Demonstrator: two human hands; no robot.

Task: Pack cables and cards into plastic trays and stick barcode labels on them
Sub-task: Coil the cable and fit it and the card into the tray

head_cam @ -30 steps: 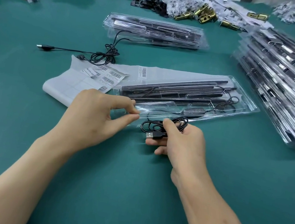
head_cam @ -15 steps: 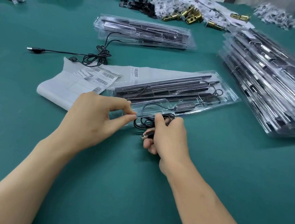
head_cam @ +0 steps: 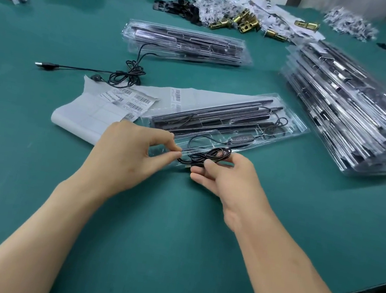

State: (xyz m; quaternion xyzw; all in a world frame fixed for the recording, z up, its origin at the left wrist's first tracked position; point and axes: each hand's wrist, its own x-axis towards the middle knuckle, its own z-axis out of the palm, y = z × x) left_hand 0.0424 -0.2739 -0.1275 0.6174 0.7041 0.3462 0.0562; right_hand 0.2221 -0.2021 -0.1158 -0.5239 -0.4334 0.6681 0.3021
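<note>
**A:** Big green desk (head_cam: 34,173), and the clear tray (head_cam: 297,130) lies at centre, its long side pointing toward two o'clock.

**B:** Left hand (head_cam: 124,160) pinches the tray's six o'clock edge. Right hand (head_cam: 229,183) grips the coiled cable (head_cam: 210,155) right there.

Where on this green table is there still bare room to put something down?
Widest: the near mat, below the left hand and right hand. Also a strip between the open tray and the tray stack. Crowded: the far edge with brass parts, and the right side.
</note>
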